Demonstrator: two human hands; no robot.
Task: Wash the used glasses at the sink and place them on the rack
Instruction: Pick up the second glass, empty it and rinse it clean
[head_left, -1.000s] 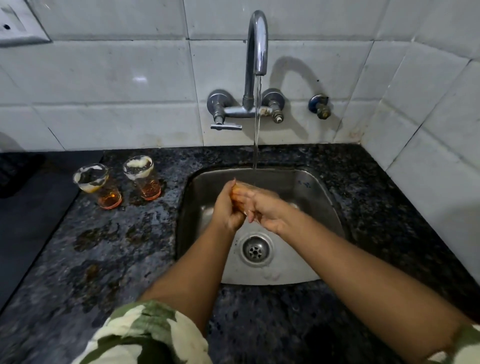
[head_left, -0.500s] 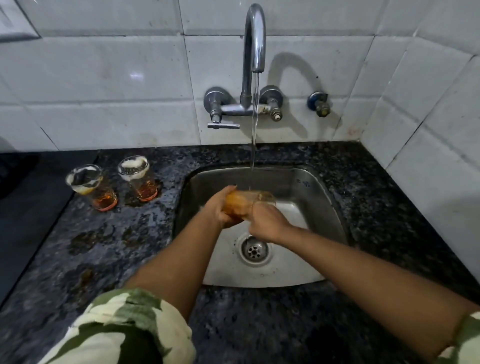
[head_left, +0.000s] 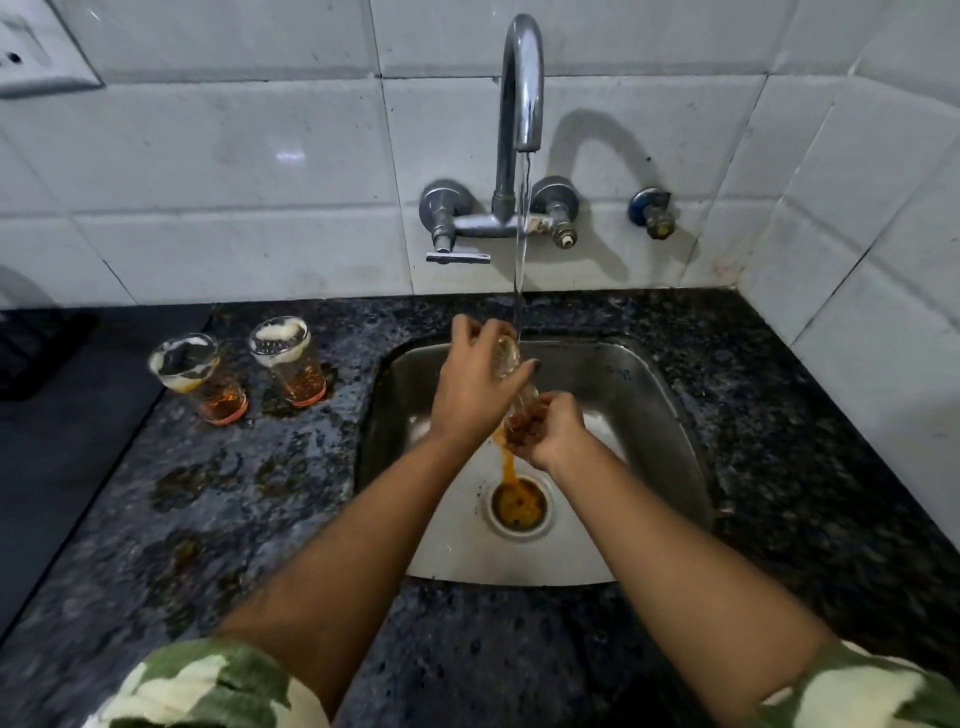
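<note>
A dark speckled stone bench (head_left: 249, 519) fills the lower part of the frame, and it looks wet and has brown stains on its left side. Set into it in the middle is a shiny steel sink (head_left: 670, 415) with a round drain (head_left: 519, 505) that has orange-brown liquid in it. White square wall tiles (head_left: 234, 156) cover the wall at the top and the right side of the frame, and a white switch plate (head_left: 36, 57) sits in the upper left corner. A tall curved silver tap (head_left: 519, 78) is fixed to the wall, and a thin stream of water (head_left: 521, 234) runs down from it. In the middle of the frame, over the sink, the left hand (head_left: 472, 384) has its grip wrapped around a small clear glass (head_left: 511, 358) that is tipped over. The right hand (head_left: 550, 431) grips the lower end of the glass, and orange-brown liquid pours out by it toward the drain. Two more small used glasses stand on the bench at the left of the sink, one glass with foam on its rim (head_left: 195, 376) and one glass beside it (head_left: 288, 361), both with orange-brown liquid at the bottom. Green and cream patterned sleeves (head_left: 208, 686) show at the bottom of the frame.
</note>
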